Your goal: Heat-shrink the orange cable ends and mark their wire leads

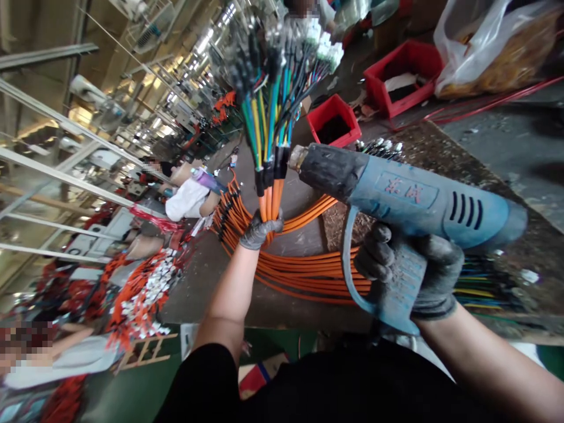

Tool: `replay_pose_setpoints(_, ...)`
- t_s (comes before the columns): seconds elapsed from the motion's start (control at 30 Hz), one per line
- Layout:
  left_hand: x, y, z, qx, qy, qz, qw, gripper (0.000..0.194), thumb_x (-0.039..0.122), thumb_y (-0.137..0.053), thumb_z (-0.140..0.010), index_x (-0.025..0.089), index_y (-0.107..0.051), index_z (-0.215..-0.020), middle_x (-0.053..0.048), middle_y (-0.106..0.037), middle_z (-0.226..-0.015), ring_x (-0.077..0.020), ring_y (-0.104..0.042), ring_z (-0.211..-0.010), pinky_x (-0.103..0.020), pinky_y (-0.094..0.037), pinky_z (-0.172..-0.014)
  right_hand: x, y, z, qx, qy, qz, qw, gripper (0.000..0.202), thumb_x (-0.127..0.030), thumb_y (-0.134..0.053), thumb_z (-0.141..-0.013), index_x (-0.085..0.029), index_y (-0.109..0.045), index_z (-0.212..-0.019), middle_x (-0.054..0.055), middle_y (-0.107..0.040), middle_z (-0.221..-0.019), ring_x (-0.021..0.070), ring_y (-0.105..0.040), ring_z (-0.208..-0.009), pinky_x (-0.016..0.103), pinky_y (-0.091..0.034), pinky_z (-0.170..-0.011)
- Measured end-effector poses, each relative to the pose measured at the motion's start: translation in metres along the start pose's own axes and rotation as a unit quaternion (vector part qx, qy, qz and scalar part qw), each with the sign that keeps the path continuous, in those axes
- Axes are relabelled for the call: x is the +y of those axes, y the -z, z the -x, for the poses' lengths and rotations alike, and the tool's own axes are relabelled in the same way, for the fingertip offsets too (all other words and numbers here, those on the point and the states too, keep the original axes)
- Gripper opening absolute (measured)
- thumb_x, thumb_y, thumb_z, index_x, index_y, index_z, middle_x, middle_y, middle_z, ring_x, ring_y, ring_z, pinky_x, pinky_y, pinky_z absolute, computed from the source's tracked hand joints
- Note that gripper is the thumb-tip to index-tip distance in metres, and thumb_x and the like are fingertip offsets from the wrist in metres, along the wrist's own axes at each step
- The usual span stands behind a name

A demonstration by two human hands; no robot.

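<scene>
A bunch of orange cables (269, 202) is gripped in the left hand (261, 230), raised over the table (194, 299); the heat gun (405, 188) is grasped by its handle in the right hand (409, 264). Nozzle (298, 158) held just beside the black sleeves (278, 163). Sleeves already fitted below the coloured wires (264, 120); whether fully shrunk cannot be told. Looped cables (299, 270) lie on the table, their finish unclear. Work judged partway.
</scene>
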State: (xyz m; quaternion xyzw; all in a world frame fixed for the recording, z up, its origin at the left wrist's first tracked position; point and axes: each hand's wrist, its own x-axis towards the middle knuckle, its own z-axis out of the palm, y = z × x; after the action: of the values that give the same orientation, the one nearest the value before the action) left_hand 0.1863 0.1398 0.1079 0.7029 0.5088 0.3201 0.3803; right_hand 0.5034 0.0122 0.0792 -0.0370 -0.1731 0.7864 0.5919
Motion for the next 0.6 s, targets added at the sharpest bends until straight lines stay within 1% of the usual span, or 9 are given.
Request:
replay_pose_setpoints(0.07,-0.002,-0.017,-0.015,0.023,0.010,0.010,1.000,0.039,0.048,-0.080,-0.066,0.018,-0.065,-0.086,0.000,-0.063,-0.069,-0.0139,-0.058,-0.060,-0.028,-0.051,-0.059,-0.007,0.007,0.007,0.022,0.009,0.018,1.000,0.035,-0.051,-0.089,-0.068,-0.023,-0.076,-0.086,-0.001,-0.061,-0.063,0.0128,-0.049,-0.050,0.030,-0.042,-0.048)
replay_pose_setpoints(0.13,-0.007,-0.036,-0.034,0.059,0.014,-0.017,0.998,0.035,0.043,-0.078,-0.069,0.018,-0.067,-0.090,0.000,-0.066,-0.072,-0.0140,-0.059,-0.062,-0.027,-0.051,-0.061,-0.016,0.016,0.015,0.042,0.026,0.032,0.998,0.038,-0.052,-0.088,-0.067,-0.023,-0.073,-0.087,-0.002,-0.058,-0.063,0.0130,-0.049,-0.050,0.029,-0.040,-0.046)
replay_pose_setpoints(0.23,-0.019,-0.069,-0.059,0.104,0.005,-0.145,0.984,0.024,0.035,-0.075,-0.076,0.017,-0.069,-0.091,-0.002,-0.071,-0.080,-0.0166,-0.063,-0.072,-0.028,-0.052,-0.070,-0.033,0.027,0.029,0.078,0.052,0.037,0.995,0.041,-0.050,-0.087,-0.064,-0.021,-0.069,-0.087,-0.002,-0.056,-0.063,0.0142,-0.049,-0.050,0.030,-0.039,-0.043)
replay_pose_setpoints(0.27,-0.024,-0.080,-0.065,0.106,0.005,-0.193,0.975,0.021,0.033,-0.073,-0.079,0.017,-0.069,-0.092,-0.003,-0.072,-0.081,-0.0178,-0.065,-0.074,-0.029,-0.053,-0.073,-0.037,0.030,0.033,0.096,0.062,0.036,0.993,0.042,-0.049,-0.088,-0.062,-0.021,-0.067,-0.086,-0.002,-0.055,-0.062,0.0141,-0.048,-0.050,0.030,-0.040,-0.043)
replay_pose_setpoints(0.33,-0.035,-0.102,-0.072,0.090,0.017,-0.271,0.958,0.021,0.033,-0.071,-0.086,0.015,-0.072,-0.098,-0.006,-0.074,-0.085,-0.0208,-0.067,-0.078,-0.032,-0.053,-0.077,-0.045,0.034,0.040,0.130,0.080,0.041,0.987,0.043,-0.048,-0.089,-0.061,-0.021,-0.065,-0.085,-0.003,-0.055,-0.061,0.0132,-0.047,-0.049,0.031,-0.043,-0.044)
replay_pose_setpoints(0.4,-0.047,-0.123,-0.073,0.072,0.024,-0.336,0.939,0.028,0.036,-0.070,-0.091,0.014,-0.073,-0.109,-0.009,-0.076,-0.092,-0.0249,-0.070,-0.085,-0.035,-0.054,-0.082,-0.048,0.036,0.046,0.154,0.095,0.046,0.982,0.045,-0.049,-0.090,-0.060,-0.021,-0.064,-0.084,-0.004,-0.054,-0.060,0.0125,-0.045,-0.048,0.031,-0.043,-0.044)
replay_pose_setpoints(0.47,-0.056,-0.141,-0.071,0.060,0.007,-0.386,0.921,0.039,0.040,-0.074,-0.091,0.014,-0.073,-0.120,-0.013,-0.078,-0.105,-0.0298,-0.072,-0.099,-0.040,-0.054,-0.093,-0.050,0.037,0.048,0.170,0.099,0.044,0.979,0.045,-0.049,-0.089,-0.060,-0.022,-0.063,-0.084,-0.004,-0.053,-0.061,0.0126,-0.045,-0.049,0.030,-0.042,-0.045)
replay_pose_setpoints(0.53,-0.062,-0.154,-0.070,0.054,-0.020,-0.414,0.908,0.054,0.044,-0.083,-0.085,0.015,-0.071,-0.129,-0.016,-0.076,-0.120,-0.0342,-0.069,-0.115,-0.046,-0.050,-0.106,-0.050,0.038,0.048,0.177,0.099,0.038,0.978,0.045,-0.049,-0.089,-0.059,-0.022,-0.062,-0.084,-0.004,-0.053,-0.061,0.0123,-0.044,-0.050,0.030,-0.041,-0.046)
replay_pose_setpoints(0.6,-0.061,-0.160,-0.068,0.061,-0.043,-0.413,0.908,0.071,0.049,-0.090,-0.077,0.015,-0.068,-0.135,-0.019,-0.071,-0.133,-0.0370,-0.064,-0.126,-0.049,-0.047,-0.113,-0.049,0.039,0.047,0.173,0.089,0.039,0.980,0.047,-0.049,-0.090,-0.059,-0.023,-0.061,-0.084,-0.005,-0.053,-0.062,0.0113,-0.042,-0.050,0.030,-0.041,-0.047)
